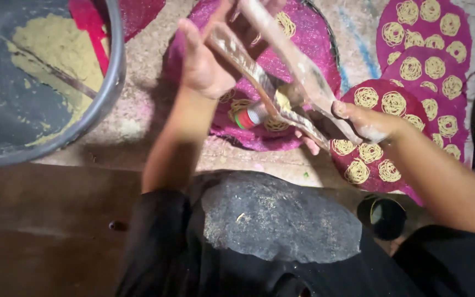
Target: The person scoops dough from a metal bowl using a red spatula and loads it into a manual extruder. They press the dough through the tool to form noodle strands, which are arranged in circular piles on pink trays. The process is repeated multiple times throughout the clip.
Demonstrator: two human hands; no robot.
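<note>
Both hands are gripping the press [281, 96] handles, left hand [204, 63] at ten o'clock, right hand [366, 122] at three, over the pink mat [303, 49]. Uneven squeezing is risking noodle coils smearing; the bowl [92, 107] is sitting at nine o'clock.

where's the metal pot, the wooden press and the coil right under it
metal pot [114, 82], head view, on its right rim
wooden press [303, 71], head view, on the upper handle
noodle coil [276, 125], head view, on its visible edge
</note>
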